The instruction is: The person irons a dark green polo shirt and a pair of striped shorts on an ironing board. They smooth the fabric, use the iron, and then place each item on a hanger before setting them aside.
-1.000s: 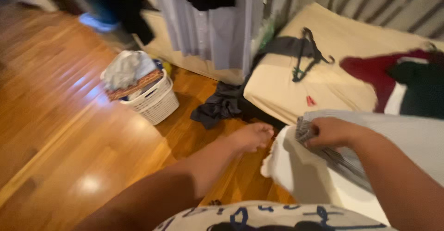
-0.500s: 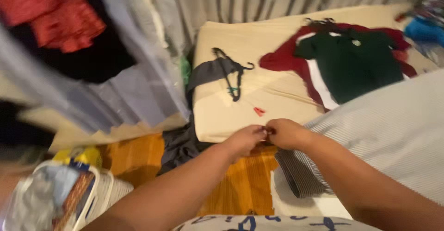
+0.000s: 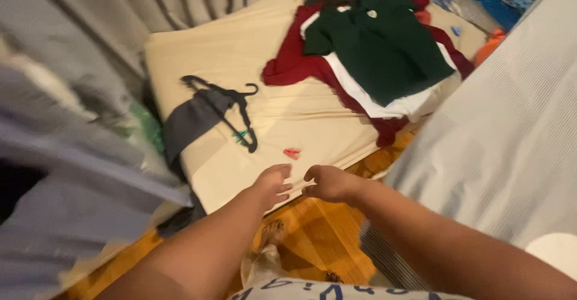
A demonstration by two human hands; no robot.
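Note:
My left hand (image 3: 273, 186) and my right hand (image 3: 330, 183) hover close together over the near edge of a cream mattress (image 3: 240, 54). The left fingers are loosely apart and hold nothing. The right fingers are curled in, and nothing shows in them. A large light grey striped cloth (image 3: 499, 126) spreads along my right forearm, and its lower edge hangs beneath the arm. A small red item (image 3: 293, 153) lies on the mattress just beyond my left hand.
A black hanger (image 3: 240, 111) lies on a dark grey garment (image 3: 192, 120) on the mattress. A dark green polo shirt (image 3: 384, 42) tops white and maroon clothes farther back. Grey fabric (image 3: 72, 156) hangs at the left. Wooden floor (image 3: 312, 240) and my foot (image 3: 273, 234) show below.
The view has swung up over the mattress. My hands, pinched together half a second ago, have drawn slightly apart. The laundry basket has left the view.

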